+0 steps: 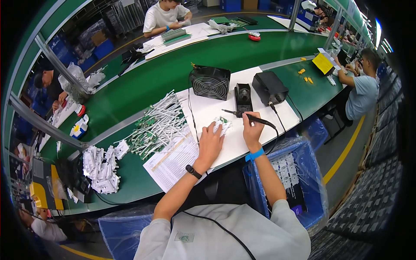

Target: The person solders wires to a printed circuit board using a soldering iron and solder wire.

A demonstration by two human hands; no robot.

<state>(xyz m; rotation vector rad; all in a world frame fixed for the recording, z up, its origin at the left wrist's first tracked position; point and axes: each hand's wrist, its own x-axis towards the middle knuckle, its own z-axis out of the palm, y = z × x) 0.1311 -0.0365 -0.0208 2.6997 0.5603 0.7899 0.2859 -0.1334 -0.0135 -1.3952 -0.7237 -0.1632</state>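
Observation:
In my right hand (253, 128) is a soldering iron (262, 120), its tip pointing left above the white board (236, 141). The fingers are closed round its handle. My left hand (211, 143) lies over the white board, its fingers resting at a small white plastic part with some green on it (222, 124). Part of that piece is hidden under the fingers, and I cannot tell whether they grip it. Just beyond the iron stands a black soldering iron holder (243, 99). A black station box (270, 88) sits to its right, with a cable running from it.
A black fan (210, 82) stands at the back of the board. Left lie a heap of white wires with green circuit boards (158, 123), a printed sheet (171, 160) and piled white plastic parts (102, 169). A lined blue bin (312, 186) is by my right arm. Co-workers sit around.

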